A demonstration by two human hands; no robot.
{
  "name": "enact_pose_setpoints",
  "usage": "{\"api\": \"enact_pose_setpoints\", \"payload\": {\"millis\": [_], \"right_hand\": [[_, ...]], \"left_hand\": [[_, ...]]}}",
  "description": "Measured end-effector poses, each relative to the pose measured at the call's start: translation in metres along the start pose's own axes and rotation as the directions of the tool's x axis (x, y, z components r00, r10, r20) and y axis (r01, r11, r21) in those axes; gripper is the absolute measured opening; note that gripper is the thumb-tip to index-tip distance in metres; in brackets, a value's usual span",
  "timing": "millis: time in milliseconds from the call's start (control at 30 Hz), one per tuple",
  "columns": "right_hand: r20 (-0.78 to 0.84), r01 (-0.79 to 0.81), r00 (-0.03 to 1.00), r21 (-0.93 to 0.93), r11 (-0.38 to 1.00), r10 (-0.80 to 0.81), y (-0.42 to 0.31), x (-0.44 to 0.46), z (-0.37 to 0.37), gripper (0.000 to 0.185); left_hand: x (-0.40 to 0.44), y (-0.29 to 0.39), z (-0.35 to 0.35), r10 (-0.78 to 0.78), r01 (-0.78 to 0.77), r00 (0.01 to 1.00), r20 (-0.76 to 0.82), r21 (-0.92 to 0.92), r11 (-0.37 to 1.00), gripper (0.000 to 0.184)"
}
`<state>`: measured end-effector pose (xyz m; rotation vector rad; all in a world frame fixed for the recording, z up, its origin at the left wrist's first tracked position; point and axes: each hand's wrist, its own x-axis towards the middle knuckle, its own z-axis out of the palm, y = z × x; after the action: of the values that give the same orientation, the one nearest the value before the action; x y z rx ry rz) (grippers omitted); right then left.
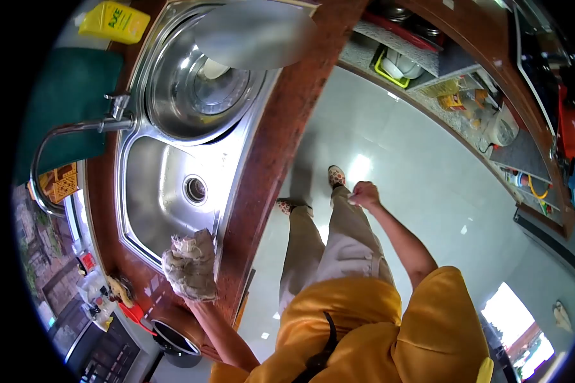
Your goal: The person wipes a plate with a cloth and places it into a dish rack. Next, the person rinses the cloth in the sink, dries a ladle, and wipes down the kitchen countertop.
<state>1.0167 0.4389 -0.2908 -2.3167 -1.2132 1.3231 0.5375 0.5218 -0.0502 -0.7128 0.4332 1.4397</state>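
My left hand (195, 281) is wrapped in a bunched grey-beige cloth (193, 265), at the lower edge of the steel sink (153, 185) near its corner. The cloth hides my fingers. My right hand (364, 195) hangs out over the floor in front of my legs, its fingers curled together; whatever they hold, if anything, is too small to name. A steel basin (166, 96) with a pale object (214, 68) in it stands in the sink's upper bowl. The curved faucet (83, 126) reaches out at the left.
A yellow bottle (115, 22) lies at the top left by a dark green board (70, 102). The brown counter edge (265, 166) runs between the sink and me. Shelves with dishes and bottles (457, 102) line the right. A round dark container (176, 335) is at the lower left.
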Motion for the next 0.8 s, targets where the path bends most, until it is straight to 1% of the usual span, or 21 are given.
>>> {"api": "enact_pose_setpoints", "payload": {"millis": [33,67,100,133,167,200,233,267,367,400,433,467,533,567,667,700,767,800], "right_hand": [[0.142,-0.022,0.989,-0.159,0.987,0.045,-0.016,0.015,0.017,0.012],[0.271,-0.017,0.957,-0.318,0.948,0.108,-0.033,0.034,0.035,0.013],[0.257,0.089,0.966,-0.374,0.923,0.011,-0.048,0.047,0.058,0.012],[0.241,0.167,0.968,-0.403,0.900,-0.071,-0.061,0.063,0.084,0.014],[0.224,0.240,0.962,-0.437,0.867,-0.154,-0.075,0.078,0.111,0.016],[0.205,0.306,0.950,-0.474,0.826,-0.235,-0.088,0.094,0.137,0.019],[0.194,0.349,0.937,-0.519,0.781,-0.290,-0.092,0.104,0.153,0.019],[0.177,0.354,0.935,-0.548,0.758,-0.309,-0.083,0.106,0.163,0.019],[0.133,0.259,0.965,-0.615,0.745,-0.226,-0.057,0.099,0.185,0.020],[0.115,0.227,0.973,-0.617,0.753,-0.200,-0.052,0.102,0.188,0.020],[0.094,0.201,0.979,-0.618,0.760,-0.183,-0.043,0.095,0.191,0.021],[0.070,0.176,0.983,-0.614,0.770,-0.170,-0.039,0.097,0.194,0.021],[0.022,0.134,0.988,-0.582,0.802,-0.150,-0.032,0.099,0.197,0.021],[-0.001,0.115,0.990,-0.562,0.819,-0.140,-0.030,0.101,0.198,0.022],[-0.080,0.071,0.990,-0.436,0.897,-0.117,-0.030,0.104,0.194,0.023],[-0.114,0.060,0.988,-0.362,0.930,-0.109,-0.033,0.106,0.191,0.023],[-0.187,0.062,0.978,-0.166,0.984,-0.093,-0.039,0.103,0.180,0.023],[-0.235,0.079,0.968,-0.033,0.996,-0.084,-0.042,0.101,0.172,0.024]], "left_hand": [[0.004,0.024,-0.011,0.247,-0.173,0.969,-0.009,0.691,0.702,0.012],[-0.002,0.012,-0.009,0.408,-0.234,0.912,0.031,0.858,0.458,0.010],[-0.006,-0.001,-0.008,0.475,-0.273,0.875,0.093,0.906,0.324,0.010],[-0.008,-0.010,-0.006,0.498,-0.275,0.849,0.176,0.953,0.131,0.011],[-0.007,-0.020,-0.002,0.492,-0.259,0.827,0.274,0.961,-0.100,0.013],[-0.007,-0.029,0.003,0.312,-0.130,0.808,0.500,0.667,-0.734,0.020],[-0.007,-0.039,0.008,0.106,0.101,0.721,0.684,0.047,-0.994,0.028],[-0.004,-0.063,0.029,-0.243,0.200,0.759,0.604,-0.572,-0.796,0.036],[-0.009,-0.037,0.006,-0.049,0.261,0.784,0.619,-0.401,-0.878,0.046],[-0.013,-0.027,-0.002,0.063,0.285,0.746,0.663,-0.231,-0.930,0.048],[-0.007,-0.029,-0.005,0.196,0.209,0.711,0.676,0.063,-0.976,0.049],[-0.005,-0.036,-0.003,0.281,0.211,0.705,0.651,0.185,-0.960,0.049],[-0.007,-0.027,-0.005,0.445,0.298,0.693,0.567,0.337,-0.893,0.058],[-0.005,-0.024,-0.007,0.359,0.211,0.692,0.627,0.300,-0.930,0.055],[-0.007,-0.036,-0.001,0.305,0.230,0.684,0.663,0.201,-0.952,0.056],[-0.011,-0.025,-0.007,0.362,0.091,0.685,0.632,0.418,-0.904,0.053],[-0.010,-0.021,-0.003,0.331,0.138,0.708,0.624,0.338,-0.931,0.050],[-0.009,-0.036,0.010,0.207,0.251,0.715,0.668,0.030,-0.967,0.046]]}}
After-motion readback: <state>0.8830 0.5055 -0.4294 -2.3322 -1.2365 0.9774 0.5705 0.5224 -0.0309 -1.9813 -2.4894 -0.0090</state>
